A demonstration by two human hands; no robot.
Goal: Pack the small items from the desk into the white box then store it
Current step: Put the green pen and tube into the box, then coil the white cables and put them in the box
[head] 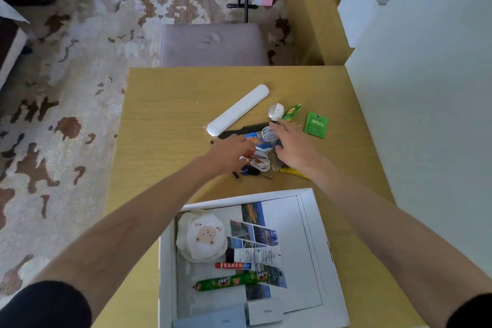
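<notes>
Open white box (315,210) sits at the near edge of the desk (165,114). Contents:
- one round sheep-face pad (205,237)
- one white tube (255,254)
- one red tube (231,265)
- one green stick (226,282)
- one photo sheet (285,224), lying under the others

Print on the tubes and stick is too small to read.

On the desk beyond the box:
- one white case (237,110)
- one comb (247,129)
- two green sachets (316,125)
- coiled white cable (262,160)

Left hand (231,149) lies on the cable pile with its fingers bent down. Whether it grips anything cannot be told. Right hand (290,146) has its fingers spread straight and holds nothing.
</notes>
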